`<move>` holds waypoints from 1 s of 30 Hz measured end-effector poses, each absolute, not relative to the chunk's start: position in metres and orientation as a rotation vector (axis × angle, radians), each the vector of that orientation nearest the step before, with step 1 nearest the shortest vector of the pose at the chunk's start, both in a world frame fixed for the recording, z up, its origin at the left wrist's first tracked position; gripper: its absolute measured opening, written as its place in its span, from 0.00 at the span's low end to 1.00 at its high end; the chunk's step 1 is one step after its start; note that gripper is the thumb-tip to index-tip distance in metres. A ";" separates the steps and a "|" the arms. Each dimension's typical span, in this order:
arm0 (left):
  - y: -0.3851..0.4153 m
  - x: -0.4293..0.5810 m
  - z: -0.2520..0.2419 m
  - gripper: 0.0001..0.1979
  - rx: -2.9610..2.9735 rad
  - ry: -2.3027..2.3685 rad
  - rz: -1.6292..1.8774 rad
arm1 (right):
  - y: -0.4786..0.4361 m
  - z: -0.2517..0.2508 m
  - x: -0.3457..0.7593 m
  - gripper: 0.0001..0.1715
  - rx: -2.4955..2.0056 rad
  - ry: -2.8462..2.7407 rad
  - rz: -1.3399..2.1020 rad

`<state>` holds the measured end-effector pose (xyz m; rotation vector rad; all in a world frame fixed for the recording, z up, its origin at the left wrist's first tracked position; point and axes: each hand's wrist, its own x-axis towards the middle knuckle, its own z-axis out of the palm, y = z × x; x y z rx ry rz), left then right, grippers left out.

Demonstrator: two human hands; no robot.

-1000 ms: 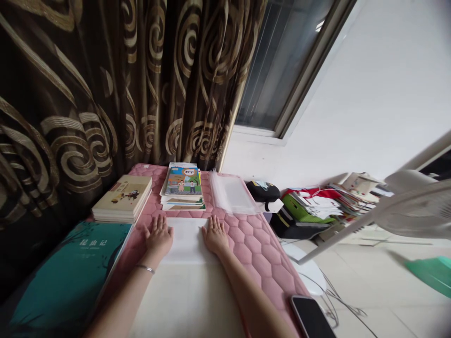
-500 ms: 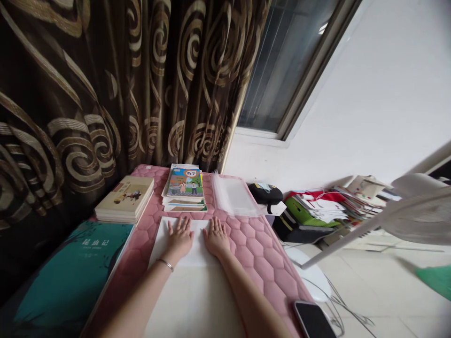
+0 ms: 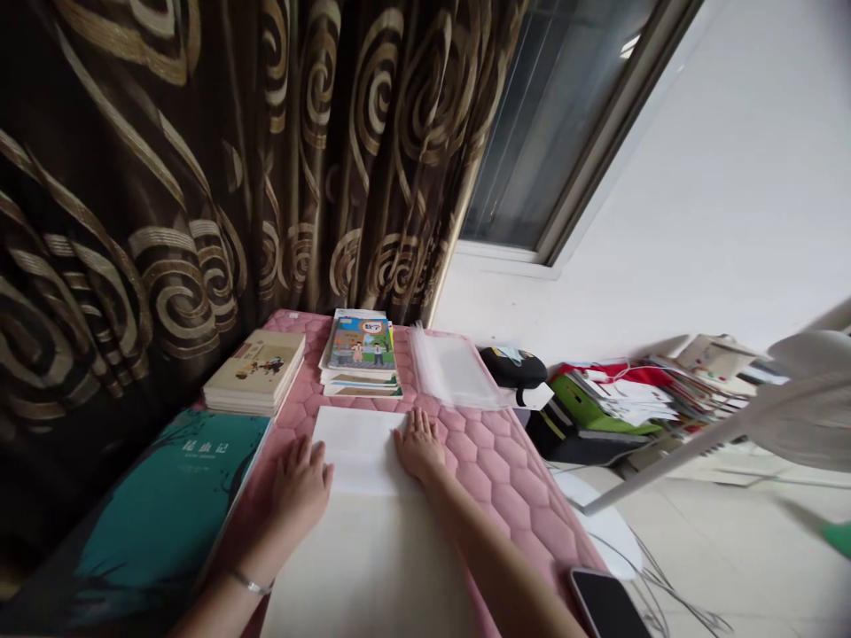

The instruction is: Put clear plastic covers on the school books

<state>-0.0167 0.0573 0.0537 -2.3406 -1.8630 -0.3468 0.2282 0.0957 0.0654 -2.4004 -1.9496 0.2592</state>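
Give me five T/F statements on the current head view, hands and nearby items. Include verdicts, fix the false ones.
1. The right hand lies at the right edge of the white sheet. True.
2. The bracelet is on the right wrist. False: it is on the left wrist.
3. The left hand grips the phone. False: the hand is beside the sheet's left edge; the phone lies to the right of the right forearm.
4. The clear sleeves lie to the right of the illustrated textbook. True.
5. The teal book stands upright. False: it lies flat.
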 end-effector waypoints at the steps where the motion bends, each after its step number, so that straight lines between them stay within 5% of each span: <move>1: 0.052 -0.018 0.050 0.24 -2.341 -1.839 -0.381 | 0.096 0.069 0.224 0.39 -2.415 -1.949 0.222; 8: 0.044 -0.019 0.041 0.22 -2.254 -1.809 -0.526 | 0.106 0.083 0.143 0.25 -2.026 -2.107 0.177; 22: 0.039 -0.016 0.040 0.20 -2.202 -1.855 -0.588 | 0.193 0.085 0.091 0.30 -2.172 -1.991 0.371; 30: 0.042 -0.017 0.037 0.20 -2.211 -1.839 -0.603 | 0.165 0.086 0.086 0.29 -2.099 -2.009 0.268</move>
